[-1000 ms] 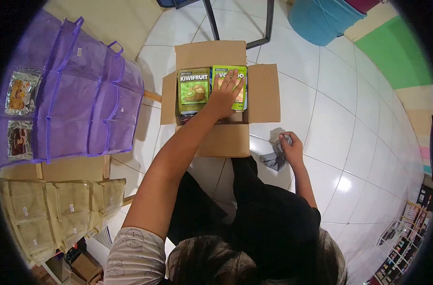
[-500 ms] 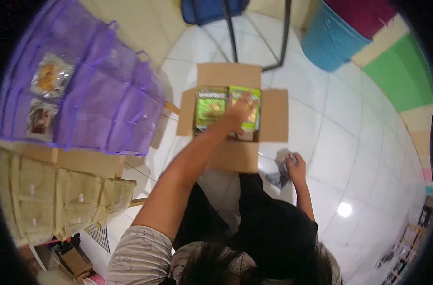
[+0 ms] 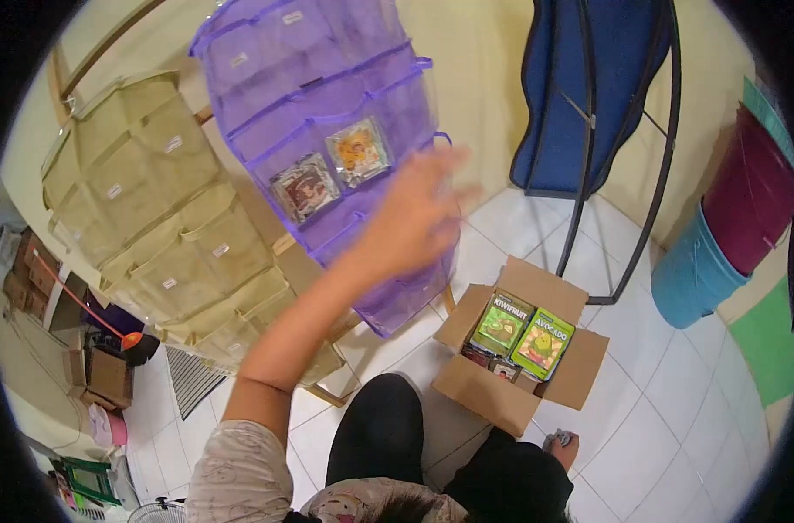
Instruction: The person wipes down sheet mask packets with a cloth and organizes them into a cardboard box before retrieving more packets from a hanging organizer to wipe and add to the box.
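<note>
My left hand (image 3: pixel 419 209) is raised in front of the purple hanging organizer (image 3: pixel 327 100), blurred by motion. Its fingers look stretched apart with nothing visible in them. Two clear pockets there hold flat packets: an orange-pictured packet (image 3: pixel 359 152) and a dark, brownish one (image 3: pixel 305 188). On the floor stands an open cardboard box (image 3: pixel 493 394) with a green kiwifruit packet (image 3: pixel 503 321) and a brighter avocado packet (image 3: pixel 543 343) on top. Low beside the box, my right hand (image 3: pixel 566 450) is closed on crumpled grey plastic (image 3: pixel 557 438).
A beige pocket organizer (image 3: pixel 144 174) hangs left of the purple one. Behind the box, a folded blue table (image 3: pixel 554 96) with black metal legs leans on the wall. A blue bucket (image 3: pixel 698 275) and a maroon bucket (image 3: pixel 754 192) stand at the right.
My left hand has left the packets in the box and risen up and left before the purple organizer. The view has turned left. My right hand stays low with the grey plastic.
</note>
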Demonstrator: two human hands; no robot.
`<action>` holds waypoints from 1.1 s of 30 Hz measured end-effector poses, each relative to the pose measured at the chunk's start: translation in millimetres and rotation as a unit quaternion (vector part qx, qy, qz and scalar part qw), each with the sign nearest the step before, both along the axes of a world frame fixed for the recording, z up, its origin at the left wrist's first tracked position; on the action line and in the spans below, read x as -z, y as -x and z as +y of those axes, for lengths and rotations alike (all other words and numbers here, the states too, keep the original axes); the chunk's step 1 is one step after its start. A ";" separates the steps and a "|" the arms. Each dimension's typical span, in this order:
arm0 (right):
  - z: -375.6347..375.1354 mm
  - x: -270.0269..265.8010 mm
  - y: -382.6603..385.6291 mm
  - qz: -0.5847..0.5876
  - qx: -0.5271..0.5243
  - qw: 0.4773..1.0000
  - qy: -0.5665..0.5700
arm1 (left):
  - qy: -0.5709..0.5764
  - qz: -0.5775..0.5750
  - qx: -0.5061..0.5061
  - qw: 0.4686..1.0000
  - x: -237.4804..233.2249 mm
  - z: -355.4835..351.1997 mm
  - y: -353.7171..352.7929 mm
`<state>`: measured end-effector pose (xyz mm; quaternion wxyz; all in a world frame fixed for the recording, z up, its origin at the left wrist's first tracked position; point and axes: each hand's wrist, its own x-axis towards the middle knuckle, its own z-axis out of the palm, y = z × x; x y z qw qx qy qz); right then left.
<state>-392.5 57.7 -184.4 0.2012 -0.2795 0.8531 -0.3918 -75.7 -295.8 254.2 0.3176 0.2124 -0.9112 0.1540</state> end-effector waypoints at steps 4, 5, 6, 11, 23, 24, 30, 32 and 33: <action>-3.8 0.5 0.0 -0.100 0.036 0.994 0.029 | 0.095 0.082 -0.149 0.981 -103.6 -59.3 -62.2; -2.1 16.3 6.5 -0.086 0.034 0.995 0.027 | 0.054 0.052 -0.210 0.975 -120.4 -75.3 -73.6; -0.5 29.9 12.3 -0.072 0.032 0.997 0.025 | -0.026 -0.018 -0.220 0.975 -132.4 -91.9 -80.6; 3.0 41.1 17.6 -0.094 0.031 0.995 0.032 | -0.267 -0.276 -0.258 0.886 -149.6 -118.3 -65.8; 3.9 37.1 21.5 -0.081 0.012 0.996 0.021 | -0.125 -0.357 -0.296 0.877 -155.0 -115.7 -57.4; 2.7 28.5 19.2 -0.077 0.008 0.997 0.016 | -0.138 -0.328 -0.304 0.884 -163.0 -104.2 -56.4; 4.7 33.5 22.8 -0.068 -0.010 0.997 0.032 | -0.135 -0.204 -0.352 0.904 -191.0 -44.3 -50.5; 0.3 68.6 37.0 -0.058 -0.016 0.998 0.029 | -0.016 -0.194 -0.330 0.924 -192.0 -51.4 -67.0; 2.2 42.3 24.4 -0.056 -0.005 0.998 0.020 | -0.041 -0.099 -0.328 0.939 -189.4 -43.3 -67.7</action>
